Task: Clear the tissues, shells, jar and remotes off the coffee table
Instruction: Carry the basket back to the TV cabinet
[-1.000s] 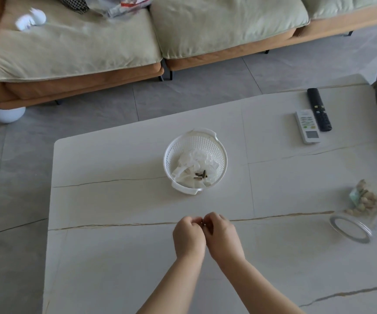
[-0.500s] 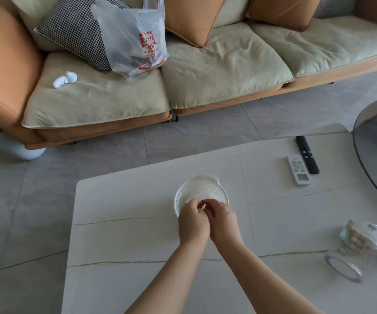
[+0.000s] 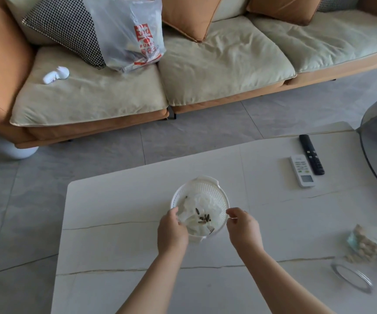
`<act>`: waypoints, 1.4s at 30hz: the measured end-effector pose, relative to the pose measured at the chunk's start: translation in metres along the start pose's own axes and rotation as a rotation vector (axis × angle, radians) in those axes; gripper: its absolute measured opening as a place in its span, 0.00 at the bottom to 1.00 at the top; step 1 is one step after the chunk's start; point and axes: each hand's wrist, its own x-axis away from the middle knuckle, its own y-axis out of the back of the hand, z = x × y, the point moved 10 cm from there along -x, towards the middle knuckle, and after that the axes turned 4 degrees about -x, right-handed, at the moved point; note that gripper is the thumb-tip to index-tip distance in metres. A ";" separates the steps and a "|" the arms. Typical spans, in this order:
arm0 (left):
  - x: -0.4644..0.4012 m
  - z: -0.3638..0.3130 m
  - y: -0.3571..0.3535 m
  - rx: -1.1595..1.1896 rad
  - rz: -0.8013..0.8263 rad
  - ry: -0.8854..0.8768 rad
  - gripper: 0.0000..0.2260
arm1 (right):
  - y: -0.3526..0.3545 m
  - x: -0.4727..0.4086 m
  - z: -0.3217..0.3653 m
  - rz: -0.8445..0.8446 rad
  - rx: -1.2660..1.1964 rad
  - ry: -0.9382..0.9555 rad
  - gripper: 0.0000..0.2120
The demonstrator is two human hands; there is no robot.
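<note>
White basket (image 3: 208, 189) on our table (image 3: 115, 205) holds tissues (image 3: 203, 206) and several shells (image 3: 204, 218); our left hand (image 3: 171, 232) grips its rim, right hand (image 3: 243, 227) curls empty, beside two remotes (image 3: 302, 169) and one toppled jar (image 3: 364, 252).

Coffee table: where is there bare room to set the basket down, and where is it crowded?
Bare: the coffee table left of the basket, and the stretch between the basket and the white remote. Crowded: the right edge, with the black remote and the tipped jar; both hands flank the basket.
</note>
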 end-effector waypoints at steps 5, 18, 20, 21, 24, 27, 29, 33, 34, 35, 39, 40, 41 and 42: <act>-0.017 0.012 -0.003 -0.059 -0.031 0.045 0.20 | -0.013 -0.010 -0.012 0.075 0.070 -0.066 0.20; -0.016 0.028 -0.038 0.030 0.028 0.152 0.16 | -0.025 -0.013 -0.033 0.050 -0.028 -0.174 0.08; -0.008 0.025 -0.036 0.027 0.035 0.135 0.16 | -0.018 -0.005 -0.033 0.051 -0.068 -0.177 0.07; -0.003 0.023 -0.035 0.026 0.037 0.127 0.17 | -0.014 0.000 -0.034 0.050 -0.086 -0.180 0.07; 0.018 0.015 -0.030 0.025 0.048 0.102 0.18 | 0.003 0.018 -0.034 0.045 -0.113 -0.178 0.07; 0.044 0.004 -0.023 0.046 0.057 0.088 0.17 | 0.024 0.038 -0.033 0.033 -0.139 -0.171 0.07; 0.063 -0.002 -0.020 0.057 0.069 0.085 0.17 | 0.038 0.052 -0.032 0.017 -0.154 -0.174 0.08; 0.116 -0.017 -0.010 0.121 0.098 0.106 0.16 | 0.080 0.090 -0.027 -0.014 -0.178 -0.182 0.08; 0.128 -0.022 -0.007 0.142 0.102 0.106 0.15 | 0.091 0.098 -0.025 -0.021 -0.188 -0.172 0.08; 0.141 -0.026 -0.004 0.159 0.107 0.103 0.15 | 0.101 0.106 -0.024 -0.029 -0.199 -0.165 0.08; 0.189 -0.042 0.010 0.154 0.125 0.069 0.16 | 0.138 0.145 -0.025 -0.062 -0.253 -0.162 0.05; 0.201 -0.046 0.013 0.145 0.129 0.056 0.16 | 0.145 0.155 -0.025 -0.067 -0.266 -0.165 0.04; 0.211 -0.049 0.017 0.139 0.131 0.044 0.16 | 0.152 0.165 -0.026 -0.075 -0.279 -0.167 0.02; 0.222 -0.051 0.021 0.134 0.133 0.036 0.17 | 0.160 0.175 -0.026 -0.082 -0.294 -0.170 0.02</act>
